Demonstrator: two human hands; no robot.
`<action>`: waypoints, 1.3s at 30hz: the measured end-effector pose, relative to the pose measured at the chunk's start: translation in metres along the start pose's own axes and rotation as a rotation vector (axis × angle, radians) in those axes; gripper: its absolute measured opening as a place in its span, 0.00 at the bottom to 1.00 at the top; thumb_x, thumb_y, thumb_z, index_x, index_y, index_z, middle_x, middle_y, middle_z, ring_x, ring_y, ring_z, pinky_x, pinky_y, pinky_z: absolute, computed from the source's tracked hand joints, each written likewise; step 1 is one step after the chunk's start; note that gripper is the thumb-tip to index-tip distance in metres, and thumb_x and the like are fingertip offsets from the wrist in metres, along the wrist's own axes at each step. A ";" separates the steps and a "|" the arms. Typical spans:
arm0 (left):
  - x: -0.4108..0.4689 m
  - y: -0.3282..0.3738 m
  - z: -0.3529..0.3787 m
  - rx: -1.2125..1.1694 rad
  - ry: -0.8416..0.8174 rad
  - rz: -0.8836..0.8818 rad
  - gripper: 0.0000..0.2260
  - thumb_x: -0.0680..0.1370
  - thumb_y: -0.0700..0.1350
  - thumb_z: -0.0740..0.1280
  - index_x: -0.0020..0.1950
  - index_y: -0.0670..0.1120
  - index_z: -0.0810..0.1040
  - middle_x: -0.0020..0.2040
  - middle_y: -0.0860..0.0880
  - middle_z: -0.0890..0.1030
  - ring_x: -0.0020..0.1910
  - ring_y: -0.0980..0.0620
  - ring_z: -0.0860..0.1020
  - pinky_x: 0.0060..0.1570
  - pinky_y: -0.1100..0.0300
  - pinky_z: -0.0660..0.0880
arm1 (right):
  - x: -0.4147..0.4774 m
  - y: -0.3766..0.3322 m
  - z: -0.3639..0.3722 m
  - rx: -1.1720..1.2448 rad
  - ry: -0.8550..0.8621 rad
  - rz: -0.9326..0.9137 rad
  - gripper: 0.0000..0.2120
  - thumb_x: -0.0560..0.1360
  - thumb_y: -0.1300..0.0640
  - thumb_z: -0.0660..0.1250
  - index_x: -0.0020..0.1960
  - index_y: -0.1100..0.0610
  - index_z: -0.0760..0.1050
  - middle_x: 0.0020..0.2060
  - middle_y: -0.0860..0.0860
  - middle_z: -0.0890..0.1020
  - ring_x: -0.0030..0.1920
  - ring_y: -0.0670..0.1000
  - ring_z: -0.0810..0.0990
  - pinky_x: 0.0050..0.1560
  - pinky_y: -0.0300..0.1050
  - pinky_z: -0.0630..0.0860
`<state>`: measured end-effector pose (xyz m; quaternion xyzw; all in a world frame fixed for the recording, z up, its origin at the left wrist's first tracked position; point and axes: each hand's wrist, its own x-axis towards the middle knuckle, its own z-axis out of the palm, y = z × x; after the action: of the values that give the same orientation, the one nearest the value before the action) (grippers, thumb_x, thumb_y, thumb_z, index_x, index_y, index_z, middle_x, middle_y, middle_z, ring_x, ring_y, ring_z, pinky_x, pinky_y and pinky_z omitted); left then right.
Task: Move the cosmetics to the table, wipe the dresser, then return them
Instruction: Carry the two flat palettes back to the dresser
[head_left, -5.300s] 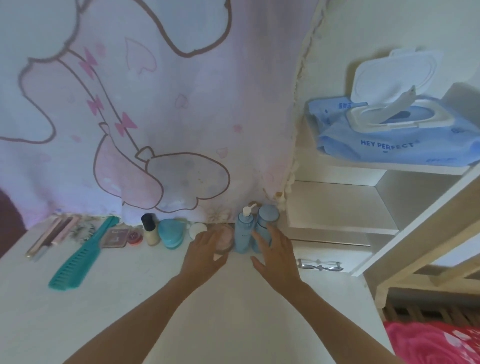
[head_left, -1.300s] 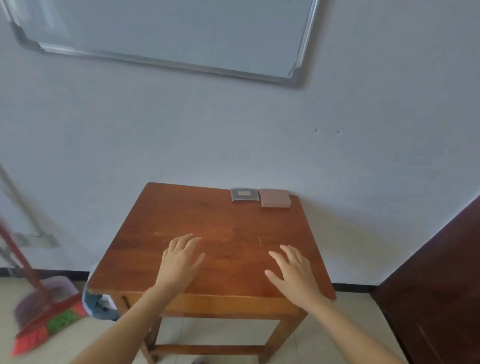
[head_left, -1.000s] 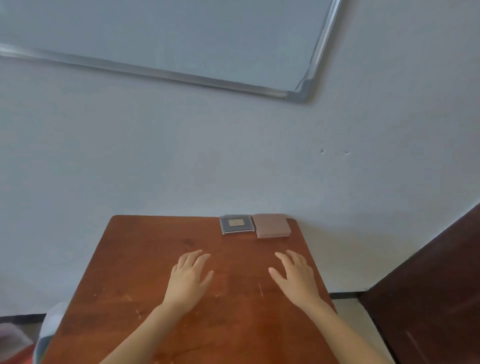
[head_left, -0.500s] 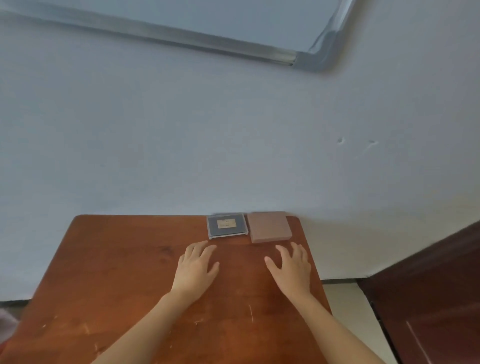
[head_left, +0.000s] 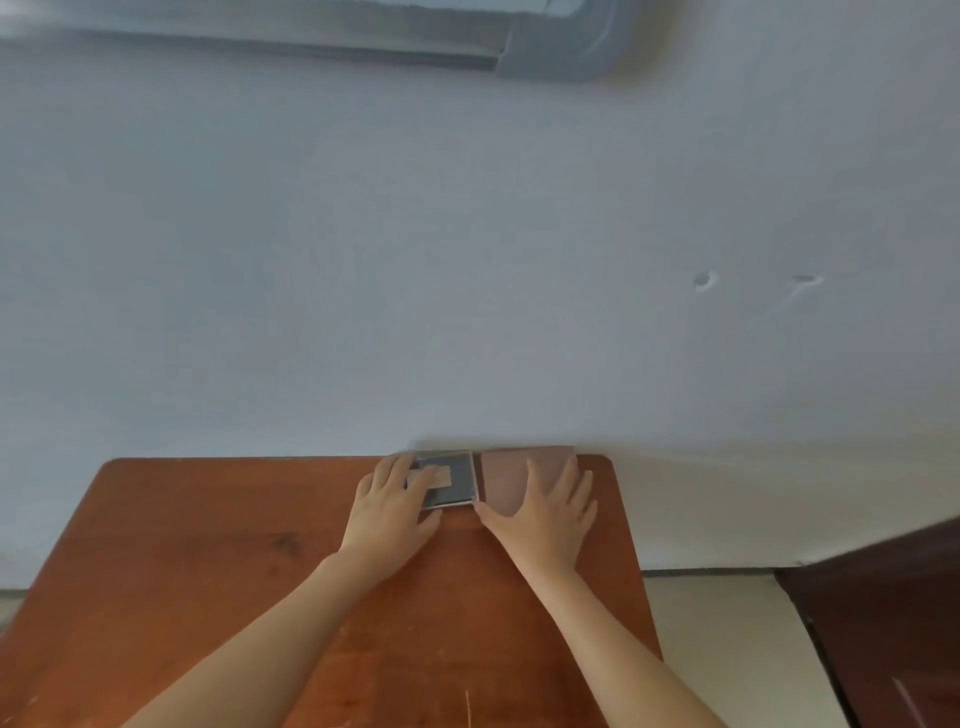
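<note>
A square reddish-brown wooden table (head_left: 208, 545) stood with its far edge against a pale blue-grey wall (head_left: 467, 260). Two flat cosmetic cases lay side by side at that far edge, close to the far right corner, touching or nearly touching each other.

The left one was a dark grey rectangular compact case with a pale rim and a small tan label on its lid (head_left: 457, 480). The right one was a plain dusty-pink rectangular case (head_left: 501, 478), with its back edge up against the wall.

The person's left hand (head_left: 387, 512) lay palm down over the left part of the grey case. Its fingers (head_left: 400, 467) were fairly straight and close together, reaching to the case's far left corner, and the thumb sat along the case's near edge.

The right hand (head_left: 545, 512) lay palm down over the right part of the pink case. Its fingers (head_left: 535, 473) were spread wide and straight across the lid, and the thumb pointed toward the case's near left corner. Neither hand was curled around its case, and both cases sat flat on the table.

Both bare forearms came in over the near edge of the table. The grey metal frame of a whiteboard (head_left: 550, 52) crossed the top of the wall. Beyond the table's right edge were pale floor tiles (head_left: 727, 649) and a dark brown wooden panel (head_left: 893, 623).
</note>
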<state>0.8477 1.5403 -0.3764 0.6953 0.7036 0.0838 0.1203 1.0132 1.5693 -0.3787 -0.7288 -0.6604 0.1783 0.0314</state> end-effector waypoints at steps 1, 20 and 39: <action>0.004 -0.002 0.001 0.004 0.013 -0.002 0.23 0.75 0.50 0.63 0.69 0.49 0.65 0.72 0.46 0.62 0.72 0.45 0.57 0.69 0.51 0.56 | 0.001 0.000 0.000 0.000 -0.015 0.008 0.43 0.68 0.31 0.62 0.75 0.48 0.50 0.75 0.59 0.44 0.74 0.62 0.42 0.71 0.59 0.45; 0.007 0.005 -0.008 0.168 -0.244 -0.117 0.29 0.69 0.58 0.67 0.65 0.47 0.64 0.63 0.46 0.64 0.63 0.45 0.63 0.60 0.53 0.64 | -0.051 0.035 -0.014 -0.170 -0.178 -0.137 0.50 0.63 0.26 0.61 0.75 0.45 0.43 0.74 0.58 0.37 0.73 0.62 0.37 0.71 0.61 0.45; -0.092 -0.032 -0.028 0.008 -0.197 -0.263 0.29 0.69 0.58 0.68 0.65 0.48 0.65 0.61 0.49 0.70 0.60 0.49 0.69 0.58 0.56 0.69 | -0.038 0.040 -0.029 -0.224 -0.255 -0.487 0.43 0.66 0.43 0.69 0.74 0.45 0.50 0.63 0.52 0.63 0.62 0.53 0.64 0.62 0.48 0.63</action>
<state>0.8092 1.4491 -0.3540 0.6025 0.7736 -0.0040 0.1960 1.0572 1.5328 -0.3543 -0.5195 -0.8300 0.1818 -0.0907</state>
